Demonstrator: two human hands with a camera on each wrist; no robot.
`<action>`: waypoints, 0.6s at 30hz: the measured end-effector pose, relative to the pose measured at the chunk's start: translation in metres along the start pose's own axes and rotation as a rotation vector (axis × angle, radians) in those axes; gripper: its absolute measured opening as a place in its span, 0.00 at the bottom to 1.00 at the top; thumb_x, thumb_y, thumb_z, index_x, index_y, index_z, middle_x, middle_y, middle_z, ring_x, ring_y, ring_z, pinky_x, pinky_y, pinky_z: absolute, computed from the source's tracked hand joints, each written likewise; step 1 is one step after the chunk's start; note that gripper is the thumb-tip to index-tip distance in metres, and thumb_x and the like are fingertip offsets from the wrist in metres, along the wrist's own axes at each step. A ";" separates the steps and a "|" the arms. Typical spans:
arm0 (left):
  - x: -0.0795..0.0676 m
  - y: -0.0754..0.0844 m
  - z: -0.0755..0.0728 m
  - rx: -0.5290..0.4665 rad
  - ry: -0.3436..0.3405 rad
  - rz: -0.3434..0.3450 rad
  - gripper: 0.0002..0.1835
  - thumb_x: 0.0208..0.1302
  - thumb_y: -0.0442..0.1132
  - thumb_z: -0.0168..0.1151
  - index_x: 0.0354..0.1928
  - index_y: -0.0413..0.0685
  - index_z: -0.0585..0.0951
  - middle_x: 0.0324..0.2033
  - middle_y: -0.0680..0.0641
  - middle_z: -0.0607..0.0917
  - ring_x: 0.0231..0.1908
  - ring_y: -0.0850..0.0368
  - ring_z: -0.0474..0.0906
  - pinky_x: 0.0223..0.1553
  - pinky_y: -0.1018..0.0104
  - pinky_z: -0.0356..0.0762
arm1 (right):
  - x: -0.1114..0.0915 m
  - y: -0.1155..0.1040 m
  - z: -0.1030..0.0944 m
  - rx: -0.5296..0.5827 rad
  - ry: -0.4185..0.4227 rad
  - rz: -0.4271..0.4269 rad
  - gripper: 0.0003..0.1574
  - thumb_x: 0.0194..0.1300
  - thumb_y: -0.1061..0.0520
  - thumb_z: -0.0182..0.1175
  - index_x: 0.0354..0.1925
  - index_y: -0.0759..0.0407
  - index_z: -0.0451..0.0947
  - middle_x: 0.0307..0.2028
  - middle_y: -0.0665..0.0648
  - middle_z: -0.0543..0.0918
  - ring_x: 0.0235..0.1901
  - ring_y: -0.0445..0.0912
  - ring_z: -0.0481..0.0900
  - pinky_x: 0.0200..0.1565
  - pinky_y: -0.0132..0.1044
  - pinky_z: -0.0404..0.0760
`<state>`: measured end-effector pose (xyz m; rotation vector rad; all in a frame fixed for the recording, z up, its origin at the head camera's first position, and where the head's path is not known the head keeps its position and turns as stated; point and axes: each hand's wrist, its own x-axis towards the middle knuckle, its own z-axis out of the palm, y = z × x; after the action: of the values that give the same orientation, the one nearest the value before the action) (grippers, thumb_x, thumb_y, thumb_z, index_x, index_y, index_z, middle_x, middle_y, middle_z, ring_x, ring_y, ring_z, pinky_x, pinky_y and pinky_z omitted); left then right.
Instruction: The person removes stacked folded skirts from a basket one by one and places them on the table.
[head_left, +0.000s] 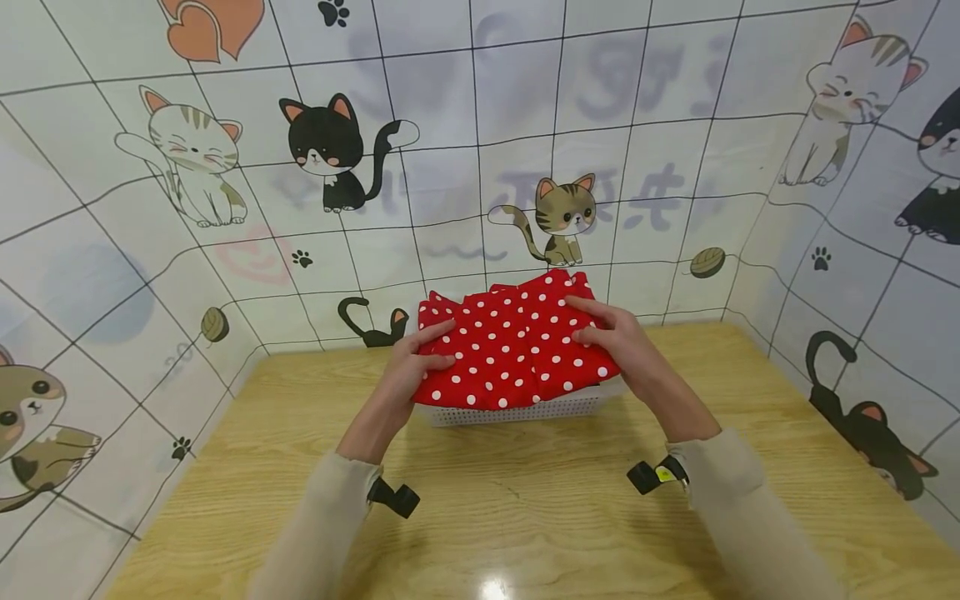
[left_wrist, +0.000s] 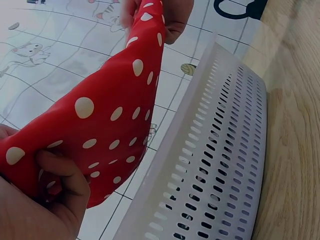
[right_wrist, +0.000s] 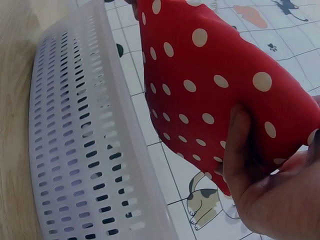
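Note:
A folded red cloth with white polka dots (head_left: pixel 510 346) is held up between both hands, over a white perforated plastic basket (head_left: pixel 517 410). My left hand (head_left: pixel 412 367) grips its left end, thumb on the near face; the left wrist view shows fingers (left_wrist: pixel 70 175) curled under the fabric. At the other end my right hand (head_left: pixel 618 337) pinches the cloth, with a thumb and curled fingers (right_wrist: pixel 237 145) around its edge in the right wrist view. Both wrist views show the cloth raised above the rim of the basket (left_wrist: pixel 215 130). Most of the basket's inside is hidden by the cloth.
The basket stands on a wooden table (head_left: pixel 510 500) near the back wall (head_left: pixel 450 242), which is covered in cat-patterned sheeting. Similar sheeting encloses the left and right sides. Each wrist carries a strap with a small black camera (head_left: pixel 405 500).

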<state>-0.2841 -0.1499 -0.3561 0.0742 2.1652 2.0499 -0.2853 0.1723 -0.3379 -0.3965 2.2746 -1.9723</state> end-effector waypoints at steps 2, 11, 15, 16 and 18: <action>-0.005 -0.001 -0.001 -0.009 0.002 0.011 0.33 0.66 0.36 0.65 0.72 0.67 0.74 0.73 0.48 0.66 0.72 0.49 0.63 0.57 0.56 0.85 | -0.004 -0.001 0.002 -0.006 -0.008 -0.019 0.43 0.71 0.60 0.57 0.80 0.54 0.58 0.78 0.66 0.57 0.72 0.61 0.61 0.47 0.28 0.85; -0.020 -0.002 -0.016 0.003 -0.022 0.036 0.34 0.68 0.35 0.63 0.73 0.68 0.73 0.74 0.48 0.65 0.72 0.48 0.63 0.55 0.59 0.86 | -0.010 -0.005 0.009 -0.051 -0.045 -0.040 0.44 0.69 0.60 0.60 0.79 0.51 0.60 0.76 0.64 0.61 0.69 0.62 0.67 0.48 0.32 0.87; -0.025 0.003 -0.025 0.004 -0.027 0.051 0.33 0.69 0.35 0.62 0.74 0.67 0.72 0.74 0.48 0.65 0.72 0.48 0.64 0.54 0.59 0.86 | -0.010 -0.010 0.015 -0.058 -0.064 -0.055 0.44 0.69 0.60 0.60 0.79 0.51 0.60 0.76 0.64 0.60 0.69 0.61 0.67 0.49 0.33 0.87; -0.026 0.004 -0.028 0.006 -0.027 0.051 0.33 0.69 0.35 0.62 0.74 0.67 0.72 0.74 0.48 0.65 0.72 0.47 0.64 0.53 0.60 0.86 | -0.010 -0.011 0.017 -0.055 -0.066 -0.053 0.44 0.69 0.60 0.60 0.79 0.51 0.60 0.76 0.64 0.60 0.69 0.61 0.67 0.49 0.33 0.87; -0.028 0.006 -0.032 0.009 -0.025 0.052 0.33 0.69 0.35 0.61 0.74 0.67 0.71 0.74 0.48 0.65 0.71 0.47 0.65 0.53 0.61 0.86 | -0.009 -0.014 0.021 -0.052 -0.069 -0.053 0.43 0.69 0.60 0.60 0.79 0.51 0.60 0.76 0.63 0.61 0.69 0.61 0.67 0.50 0.33 0.87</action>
<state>-0.2616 -0.1857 -0.3467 0.1579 2.1805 2.0550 -0.2701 0.1530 -0.3282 -0.5269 2.2997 -1.8956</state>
